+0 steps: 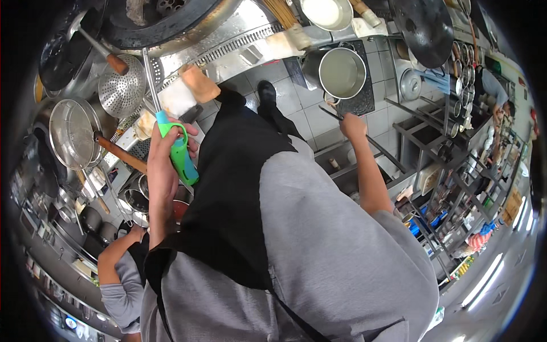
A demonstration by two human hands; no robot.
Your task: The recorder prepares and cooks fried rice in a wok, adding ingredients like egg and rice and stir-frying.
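Observation:
In my left hand (165,159) is a green and blue gas lighter (181,154). Its long metal tube points up toward the dark wok (171,28) on the stove. The thumb side lies along the handle, with the fingers partly behind it. On the other side, my right hand (354,126) is closed around a dark thin bar (330,113), which shows on both sides of the fist. Just beyond that hand stands a steel pot (342,73) with cloudy liquid in it.
A perforated ladle (121,85) and a wire strainer (74,134) lie left of the stove edge. A folded tan cloth (199,84) sits on the ledge. Metal racks (439,137) stand at right. Another person (122,279) is at lower left, and one more (494,88) at far right.

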